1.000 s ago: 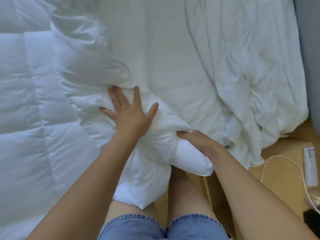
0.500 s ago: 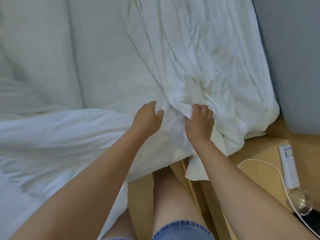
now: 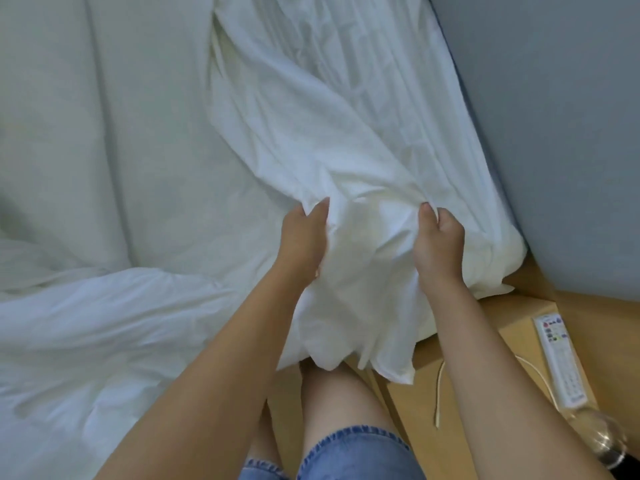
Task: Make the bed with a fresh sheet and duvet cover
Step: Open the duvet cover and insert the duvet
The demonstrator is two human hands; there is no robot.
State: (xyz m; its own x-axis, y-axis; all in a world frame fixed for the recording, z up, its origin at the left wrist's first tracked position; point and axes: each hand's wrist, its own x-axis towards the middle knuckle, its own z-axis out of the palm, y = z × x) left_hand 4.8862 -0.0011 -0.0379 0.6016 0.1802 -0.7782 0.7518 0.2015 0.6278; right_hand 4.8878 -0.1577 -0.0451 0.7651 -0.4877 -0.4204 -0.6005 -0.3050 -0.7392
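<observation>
A crumpled white duvet cover (image 3: 332, 109) lies along the right side of the bed and hangs over its near edge. My left hand (image 3: 304, 237) grips a bunch of this cloth, and my right hand (image 3: 438, 242) grips another bunch about a hand's width to the right. The stretch of cloth between them is lifted off the mattress. The bare pale mattress (image 3: 131, 133) fills the left and middle. A white duvet (image 3: 97, 334) lies heaped at the lower left.
A grey wall (image 3: 554, 116) runs down the right of the bed. A wooden bedside surface (image 3: 519, 327) at lower right holds a white remote (image 3: 562, 358), a white cable (image 3: 440, 393) and a clear glass (image 3: 602, 434). My bare legs stand against the bed's edge.
My hands left the duvet, moved right to the duvet cover, and now grip it further apart, lifting the cloth between them off the bed. My view has shifted right.
</observation>
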